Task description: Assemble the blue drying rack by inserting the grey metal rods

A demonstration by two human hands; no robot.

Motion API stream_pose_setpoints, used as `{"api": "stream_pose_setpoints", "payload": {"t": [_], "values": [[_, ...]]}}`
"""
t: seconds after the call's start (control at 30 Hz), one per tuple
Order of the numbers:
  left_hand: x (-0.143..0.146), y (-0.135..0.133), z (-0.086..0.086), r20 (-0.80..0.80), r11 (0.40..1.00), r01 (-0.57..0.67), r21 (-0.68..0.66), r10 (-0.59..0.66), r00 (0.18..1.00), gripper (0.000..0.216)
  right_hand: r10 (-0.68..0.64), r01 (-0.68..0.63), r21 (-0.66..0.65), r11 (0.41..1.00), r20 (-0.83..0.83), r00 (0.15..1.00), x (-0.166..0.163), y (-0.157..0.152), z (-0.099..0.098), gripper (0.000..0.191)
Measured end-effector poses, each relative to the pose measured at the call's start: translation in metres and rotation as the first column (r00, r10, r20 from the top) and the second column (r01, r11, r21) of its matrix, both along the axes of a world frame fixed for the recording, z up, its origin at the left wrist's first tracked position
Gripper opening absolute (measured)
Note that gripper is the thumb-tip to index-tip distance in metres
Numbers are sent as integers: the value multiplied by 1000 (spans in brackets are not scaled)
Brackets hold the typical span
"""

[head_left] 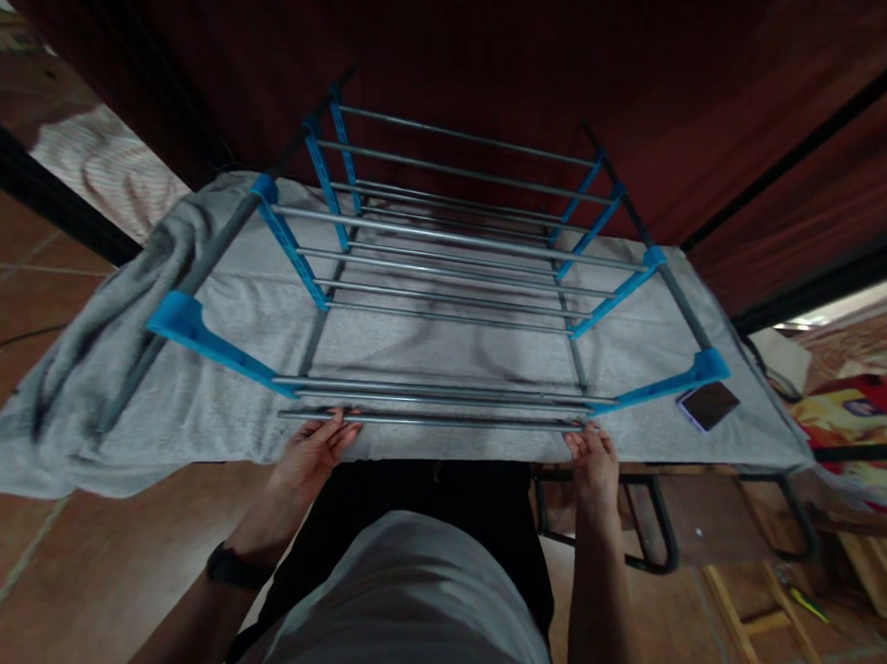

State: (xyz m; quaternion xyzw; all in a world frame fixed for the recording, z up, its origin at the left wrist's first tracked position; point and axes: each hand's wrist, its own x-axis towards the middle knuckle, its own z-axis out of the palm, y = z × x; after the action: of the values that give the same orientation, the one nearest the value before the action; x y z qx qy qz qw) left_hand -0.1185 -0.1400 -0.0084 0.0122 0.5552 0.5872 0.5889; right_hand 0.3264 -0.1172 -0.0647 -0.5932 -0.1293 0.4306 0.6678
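A loose grey metal rod (445,422) lies level across the front, just short of the rack. My left hand (320,445) pinches it near its left end, and my right hand (593,459) grips its right end between thumb and fingers. Beyond the rod, a rack (456,241) of grey tubes with blue plastic side brackets rests on its side. Its nearest left bracket (217,348) and nearest right bracket (670,381) carry two crossbars close to the rod. The rod appears apart from these brackets.
A grey blanket (206,398) covers the surface under the rack and bunches up at the left. A phone (708,404) lies beside the right bracket. Dark red panels (461,43) stand behind. At the right are a stool (718,519), a colourful bag (858,428) and a wooden frame (763,622).
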Motion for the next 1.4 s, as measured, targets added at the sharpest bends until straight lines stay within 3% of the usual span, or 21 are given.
{"api": "stream_pose_setpoints", "payload": {"t": [0.6, 1.4], "values": [[15, 0, -11, -66, 995, 90, 29, -88, 994, 12, -9, 9, -16, 1000, 0, 1000, -6, 1, 4, 38], [50, 2, -12, 41, 978, 207, 31, -208, 977, 15, 12, -12, -23, 1000, 20, 1000, -1, 2, -5, 48]]}}
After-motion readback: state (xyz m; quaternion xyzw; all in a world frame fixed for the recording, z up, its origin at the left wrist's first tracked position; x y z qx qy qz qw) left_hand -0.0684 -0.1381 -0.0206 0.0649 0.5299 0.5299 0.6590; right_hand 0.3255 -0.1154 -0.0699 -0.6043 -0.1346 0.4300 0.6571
